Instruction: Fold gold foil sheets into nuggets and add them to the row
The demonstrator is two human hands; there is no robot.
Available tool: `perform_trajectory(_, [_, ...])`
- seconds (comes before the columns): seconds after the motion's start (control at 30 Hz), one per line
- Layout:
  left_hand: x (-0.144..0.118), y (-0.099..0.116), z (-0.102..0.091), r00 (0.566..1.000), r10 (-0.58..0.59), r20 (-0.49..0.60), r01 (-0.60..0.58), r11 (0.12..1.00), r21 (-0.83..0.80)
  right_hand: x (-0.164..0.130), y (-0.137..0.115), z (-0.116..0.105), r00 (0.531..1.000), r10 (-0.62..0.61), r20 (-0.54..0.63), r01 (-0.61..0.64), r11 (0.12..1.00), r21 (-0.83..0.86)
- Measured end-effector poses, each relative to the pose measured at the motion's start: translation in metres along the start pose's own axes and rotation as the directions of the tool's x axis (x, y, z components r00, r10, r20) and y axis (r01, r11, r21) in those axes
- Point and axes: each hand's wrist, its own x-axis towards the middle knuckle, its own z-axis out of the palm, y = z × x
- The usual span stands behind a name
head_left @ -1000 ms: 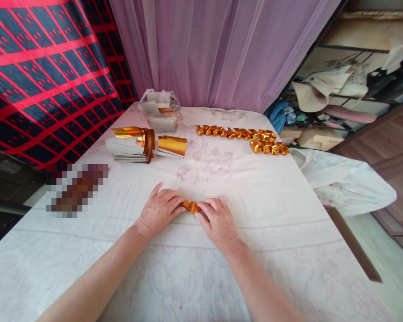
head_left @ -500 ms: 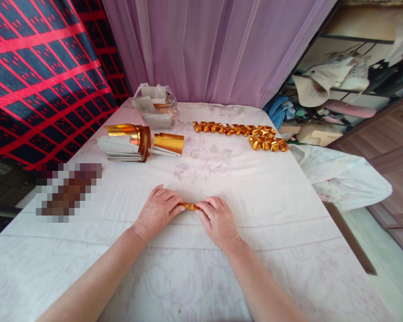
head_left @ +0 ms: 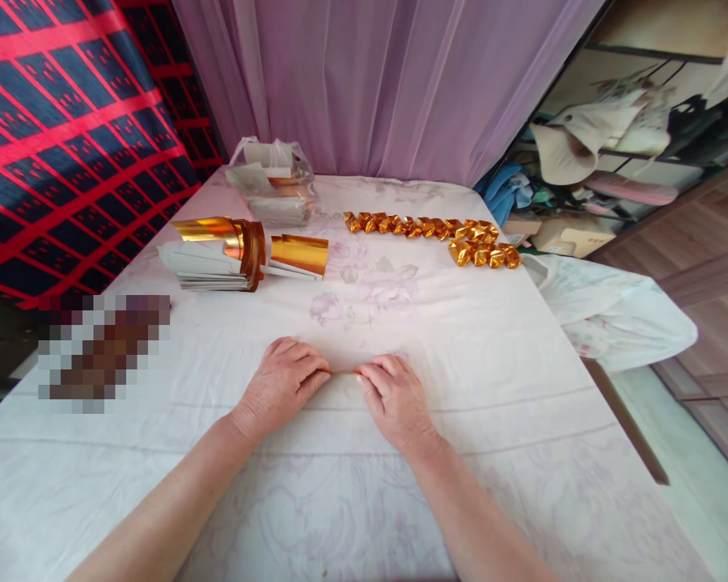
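Note:
Both my hands rest on the white flowered cloth (head_left: 437,339) covering the table. My left hand (head_left: 282,386) and my right hand (head_left: 394,398) press down on a small gold foil paper piece (head_left: 343,373) between their fingertips. Only a thin flattened strip of it shows; the rest is hidden under the fingers. A row of several folded gold foil pieces (head_left: 428,230) lies at the far side of the table. To the far left sits a stack of gold foil sheets (head_left: 218,255) with curled edges.
A clear plastic bag of paper sheets (head_left: 273,182) stands at the back left. A purple curtain hangs behind the table. A white cloth bundle (head_left: 619,311) lies off the right edge. A blurred patch sits at the left.
The gold piece between my fingers has been pressed flatter, from a visible puffed fold to a thin strip. My hands stayed almost in the same place.

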Motion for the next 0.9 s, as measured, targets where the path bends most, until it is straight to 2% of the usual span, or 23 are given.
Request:
perform_trajectory(0.33, [0.001, 0.000, 0.004, 0.998, -0.053, -0.028, 0.054, 0.998, 0.019, 0.006, -0.002, 0.004, 0.994, 0.085, -0.061, -0.084, 0.996, 0.019])
perform_trajectory(0.53, [0.000, 0.007, 0.006, 0.986, -0.166, -0.006, 0.166, 0.986, 0.033, 0.007, -0.003, 0.006, 0.990, 0.133, -0.056, -0.132, 0.991, 0.013])
perform_trajectory(0.9, [0.005, 0.017, 0.008, 0.980, -0.192, -0.049, 0.198, 0.955, 0.219, 0.009, -0.003, 0.008, 0.984, 0.160, -0.077, -0.163, 0.986, -0.031])
